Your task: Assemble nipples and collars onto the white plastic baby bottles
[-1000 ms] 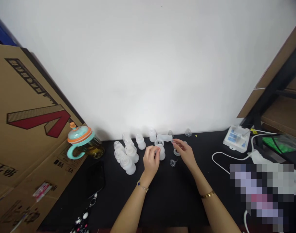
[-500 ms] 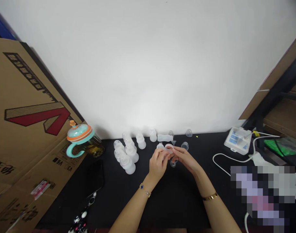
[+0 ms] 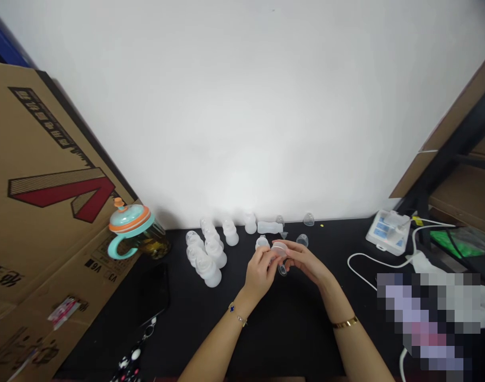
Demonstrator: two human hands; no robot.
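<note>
A small round white bottle ring [image 3: 279, 247] is held between my two hands above the black table. My left hand [image 3: 261, 268] pinches its left side with bent fingers. On its right side, my right hand [image 3: 306, 259] grips it, thumb and fingers curled in. Just beyond my left fingers lies a whitish open cap-like piece [image 3: 262, 242]. Under my right fingers a clear round piece [image 3: 282, 269] is partly hidden. A clear dome cover [image 3: 302, 240] rests beyond my right hand. A frosted bottle [image 3: 270, 227] lies on its side near the wall.
Several small white baby bottles [image 3: 209, 269] stand to the left. Further left are a teal-handled jug [image 3: 131, 228], a phone [image 3: 154, 292] and a large cardboard box [image 3: 47, 212]. At right sit a white box [image 3: 388, 232] and a white cable [image 3: 370, 257]. Another clear dome [image 3: 308, 219] lies by the wall.
The ring has tilted between my hands: its opening faced up more before, and now its side shows. Both hands stay in nearly the same place.
</note>
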